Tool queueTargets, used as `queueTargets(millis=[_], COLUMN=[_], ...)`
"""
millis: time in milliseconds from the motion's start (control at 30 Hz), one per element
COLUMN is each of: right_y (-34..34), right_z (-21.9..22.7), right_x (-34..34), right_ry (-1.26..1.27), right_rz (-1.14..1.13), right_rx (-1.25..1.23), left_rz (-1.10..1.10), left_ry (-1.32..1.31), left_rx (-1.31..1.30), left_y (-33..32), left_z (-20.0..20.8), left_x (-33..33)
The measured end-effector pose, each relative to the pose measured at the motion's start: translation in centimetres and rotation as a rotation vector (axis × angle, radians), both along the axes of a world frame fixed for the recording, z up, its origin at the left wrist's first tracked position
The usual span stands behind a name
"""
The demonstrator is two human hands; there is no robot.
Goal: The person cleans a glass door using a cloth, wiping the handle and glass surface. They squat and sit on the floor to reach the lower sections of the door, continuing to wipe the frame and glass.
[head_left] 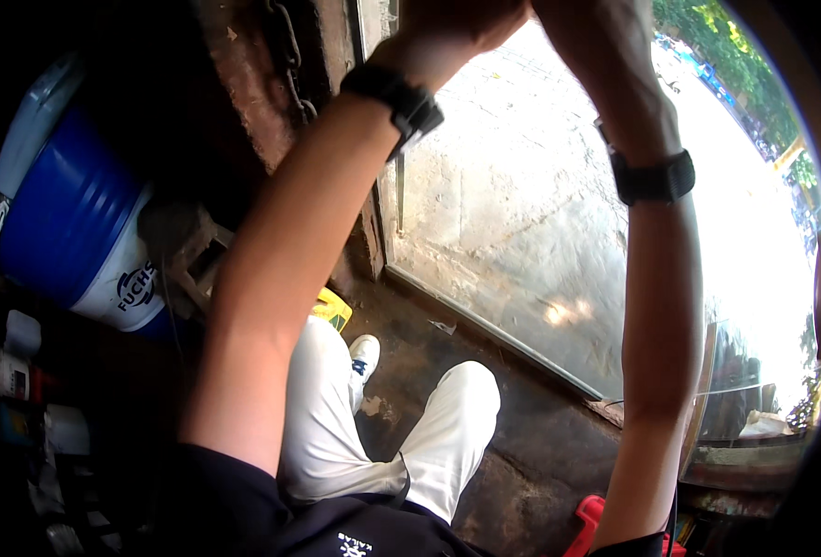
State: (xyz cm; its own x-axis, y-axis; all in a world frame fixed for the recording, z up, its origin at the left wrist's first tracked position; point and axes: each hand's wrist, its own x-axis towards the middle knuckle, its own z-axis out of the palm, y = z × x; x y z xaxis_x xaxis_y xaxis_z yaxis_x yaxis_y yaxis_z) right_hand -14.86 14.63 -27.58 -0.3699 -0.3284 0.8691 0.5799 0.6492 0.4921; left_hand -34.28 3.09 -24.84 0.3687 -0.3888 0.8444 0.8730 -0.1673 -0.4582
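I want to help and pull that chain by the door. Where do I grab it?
Probably the lowest links of the chain, where it hangs down along the rusty post. Come from the front, the side facing you, because the post blocks the back. The links look thin, so wrap your fingers around them rather than pinching.

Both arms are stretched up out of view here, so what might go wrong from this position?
Three risks, as guesses:
1. The left hand is cut off by the top edge and the right hand is out of view, so whatever they work on overhead could slip or drop unseen.
2. The hanging chain is close to the left forearm and its black wristband; the band might snag.
3. The floor is rough, with a raised door sill by the feet; a step forward could trip.
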Motion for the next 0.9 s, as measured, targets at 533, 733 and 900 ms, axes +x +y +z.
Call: queueTargets(millis=[533,733,900], right_y=[-15.3,-16.1,-17.1], right_z=[-25.0,-33.0,-40.2], right_x=[-9.6,-9.4,-9.8], right_ry=[-0.545,-0.725,-0.858], right_rz=[0.028,0.005,-0.148], right_rx=[-0.427,-0.602,-0.521], left_rz=[0.266,0.25,0.251], left_ry=[-0.811,-0.951,-1.004], left_rx=[-0.846,-0.926,-1.14], left_y=[-4.0,-6.1,-6.1], left_z=[-40.4,-50.6,-60.6], left_x=[0.9,3.7,4.3])
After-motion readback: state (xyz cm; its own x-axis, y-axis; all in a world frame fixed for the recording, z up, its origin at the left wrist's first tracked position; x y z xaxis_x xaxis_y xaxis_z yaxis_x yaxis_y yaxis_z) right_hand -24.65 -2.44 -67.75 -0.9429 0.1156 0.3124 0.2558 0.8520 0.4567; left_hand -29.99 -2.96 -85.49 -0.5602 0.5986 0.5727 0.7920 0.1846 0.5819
